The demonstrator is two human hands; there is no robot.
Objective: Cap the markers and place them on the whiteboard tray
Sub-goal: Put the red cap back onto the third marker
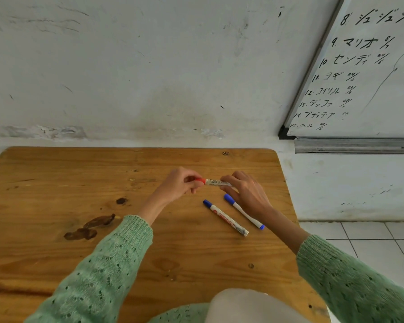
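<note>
Surface: worn orange-brown wooden table (56,183) w/ rounded far corners, dark stains at left-centre, standing against a scuffed white wall (126,66). White floor tiles (371,243) showing at right, beyond table edge.

Far right: framed whiteboard (364,73) w/ numbered black handwriting hanging on the wall; grey metal whiteboard tray (355,146) running along its bottom edge, well apart from the hands.

Hands, above table centre-right: left hand (177,183) pinching an orange-red cap (201,180) between thumb & fingertips. Right hand (245,190) gripping the barrel of a white marker w/ printed label (216,182), fingers curled round it. Cap sitting at marker's left end; whether fully seated – cannot tell.

On table, just near of the hands: white marker w/ blue cap & red label (226,217) lying diagonally, and beside it on the right a slimmer white marker w/ blue cap & blue end plug (243,210), partly under the right wrist. Both capped, roughly parallel, not touching.

Obstruction: green knitted sleeves (98,271) covering both forearms & crossing the near table; pale blurred shape at the bottom edge, unidentifiable.
</note>
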